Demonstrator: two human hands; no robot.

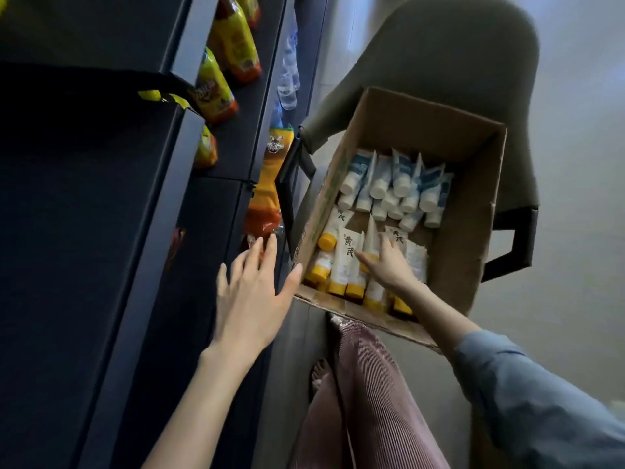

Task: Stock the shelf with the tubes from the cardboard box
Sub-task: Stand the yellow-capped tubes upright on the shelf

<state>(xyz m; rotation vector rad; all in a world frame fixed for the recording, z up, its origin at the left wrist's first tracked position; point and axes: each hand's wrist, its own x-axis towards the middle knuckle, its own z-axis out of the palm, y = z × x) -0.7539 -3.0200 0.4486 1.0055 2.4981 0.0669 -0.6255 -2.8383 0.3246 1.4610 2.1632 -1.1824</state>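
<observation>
An open cardboard box [470,204] rests on a grey chair at the right. Its far half holds several blue-and-white tubes [399,184] with white caps. Its near half holds several white tubes with yellow caps [341,262]. My right hand [389,262] reaches into the near half, fingers down among the yellow-capped tubes; whether it grips one is hidden. My left hand [253,286] hovers open with fingers spread, between the dark shelf [101,231] and the box's left wall, holding nothing.
The dark shelf unit fills the left side, its upper levels carrying yellow and orange snack bags [233,42]. An orange packet [267,194] hangs at the shelf's edge by the box. The grey chair [456,55] backs the box. My striped trouser leg [368,394] is below.
</observation>
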